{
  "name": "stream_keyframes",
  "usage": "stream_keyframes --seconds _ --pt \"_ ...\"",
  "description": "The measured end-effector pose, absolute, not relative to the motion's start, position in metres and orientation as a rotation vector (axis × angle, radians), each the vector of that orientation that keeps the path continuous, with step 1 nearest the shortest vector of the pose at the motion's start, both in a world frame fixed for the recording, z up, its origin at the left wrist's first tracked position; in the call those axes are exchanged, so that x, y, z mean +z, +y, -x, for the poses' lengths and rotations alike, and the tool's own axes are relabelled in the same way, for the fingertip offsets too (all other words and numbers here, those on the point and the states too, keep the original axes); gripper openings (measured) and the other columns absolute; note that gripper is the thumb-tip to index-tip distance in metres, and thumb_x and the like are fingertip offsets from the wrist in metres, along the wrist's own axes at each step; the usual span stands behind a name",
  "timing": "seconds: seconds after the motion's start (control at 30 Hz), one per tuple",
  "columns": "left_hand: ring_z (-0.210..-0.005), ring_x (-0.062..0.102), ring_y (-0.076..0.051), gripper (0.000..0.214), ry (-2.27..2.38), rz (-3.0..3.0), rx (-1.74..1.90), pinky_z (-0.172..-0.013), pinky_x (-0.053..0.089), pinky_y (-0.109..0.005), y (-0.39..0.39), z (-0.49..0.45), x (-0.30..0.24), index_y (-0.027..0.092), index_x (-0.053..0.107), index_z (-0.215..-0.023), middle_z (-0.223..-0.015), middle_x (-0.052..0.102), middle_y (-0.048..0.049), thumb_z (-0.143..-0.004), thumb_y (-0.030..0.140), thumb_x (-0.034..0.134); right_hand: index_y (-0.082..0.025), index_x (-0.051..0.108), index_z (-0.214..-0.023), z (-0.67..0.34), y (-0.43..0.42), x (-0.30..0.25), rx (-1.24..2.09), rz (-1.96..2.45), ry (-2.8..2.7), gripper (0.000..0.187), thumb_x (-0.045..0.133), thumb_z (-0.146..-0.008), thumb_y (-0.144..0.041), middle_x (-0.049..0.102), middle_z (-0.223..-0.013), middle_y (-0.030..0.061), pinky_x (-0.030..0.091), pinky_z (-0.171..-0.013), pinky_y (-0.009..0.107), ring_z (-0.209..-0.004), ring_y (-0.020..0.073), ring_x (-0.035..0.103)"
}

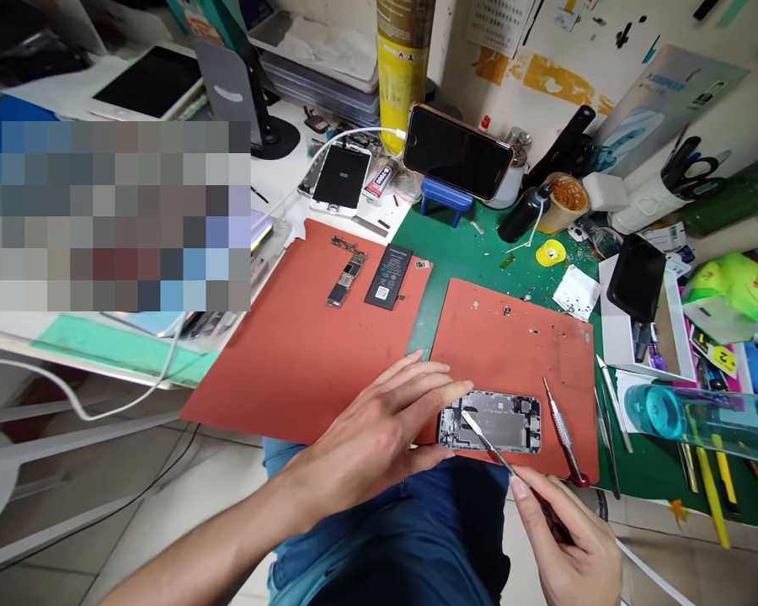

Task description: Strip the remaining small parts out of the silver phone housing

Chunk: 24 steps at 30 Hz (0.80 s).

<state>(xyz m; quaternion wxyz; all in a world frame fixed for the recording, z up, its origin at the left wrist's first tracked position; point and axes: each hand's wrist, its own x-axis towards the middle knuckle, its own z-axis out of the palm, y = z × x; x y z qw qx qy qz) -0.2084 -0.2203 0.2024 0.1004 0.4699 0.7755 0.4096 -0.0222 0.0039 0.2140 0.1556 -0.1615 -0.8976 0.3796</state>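
Observation:
An opened phone housing point(499, 421) lies on the right red mat point(511, 337) near the bench's front edge. My left hand point(385, 429) grips the housing's left end between thumb and fingers. My right hand point(568, 539) pinches a thin metal pry tool point(486, 438) whose tip rests inside the housing. A red-capped screwdriver point(562, 433) lies just right of the housing.
On the left red mat point(303, 337) lie a logic board point(346, 273) and a black battery point(388, 276). A phone on a blue stand point(458, 156), a yellow can point(401, 59), a screen assembly point(341, 177), bottles, tweezers point(612, 404) and tool clutter crowd the back and right.

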Motion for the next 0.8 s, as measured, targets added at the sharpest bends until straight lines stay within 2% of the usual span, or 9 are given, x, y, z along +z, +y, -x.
stream_keyframes --seconds 0.13,0.3,0.5,0.7,0.8 --pt "-0.152 0.055 -0.024 0.067 2.296 -1.386 1.206 -0.139 0.029 -0.058 -0.220 0.209 0.204 0.026 0.041 -0.164 -0.153 0.065 -0.0097 -0.105 0.032 0.072 -0.025 0.086 -0.110 0.016 0.014 0.214 1.075 0.333 -2.639 0.013 0.076 -0.101 -0.025 0.085 -0.094 0.0032 0.063 -0.064 0.020 -0.074 0.0192 0.082" --pt "-0.149 0.057 -0.023 0.066 2.302 -1.396 1.224 -0.139 0.030 -0.056 -0.219 0.209 0.205 0.025 0.043 -0.163 -0.151 0.067 -0.0095 -0.105 0.033 0.073 -0.027 0.086 -0.109 0.018 0.007 0.214 1.162 0.462 -2.616 0.013 0.075 -0.103 -0.030 0.084 -0.094 0.0022 0.063 -0.066 0.021 -0.074 0.0178 0.079" --pt "-0.147 0.060 -0.024 0.066 2.295 -1.404 1.234 -0.138 0.031 -0.058 -0.218 0.209 0.205 0.025 0.043 -0.163 -0.150 0.067 -0.0101 -0.104 0.030 0.074 -0.025 0.083 -0.118 0.030 0.013 0.213 1.133 0.256 -2.688 0.019 0.072 -0.104 -0.023 0.084 -0.096 0.0021 0.064 -0.070 0.019 -0.076 0.0158 0.080" --pt "-0.145 0.061 -0.022 0.076 2.252 -1.385 1.243 -0.139 0.028 -0.052 -0.219 0.208 0.205 0.027 0.041 -0.165 -0.153 0.065 -0.0086 -0.099 0.024 0.079 -0.024 0.082 -0.119 0.032 0.020 0.212 1.077 0.182 -2.707 0.018 0.072 -0.105 -0.022 0.083 -0.099 0.0030 0.065 -0.071 0.019 -0.076 0.0156 0.080" --pt "-0.150 0.057 -0.023 0.082 2.205 -1.305 1.258 -0.134 0.039 -0.046 -0.220 0.208 0.207 0.033 0.037 -0.167 -0.156 0.063 -0.0066 -0.098 0.020 0.080 -0.024 0.081 -0.120 0.033 0.021 0.211 1.038 0.139 -2.698 0.018 0.071 -0.105 -0.022 0.084 -0.101 0.0026 0.066 -0.077 0.019 -0.080 0.0156 0.081"
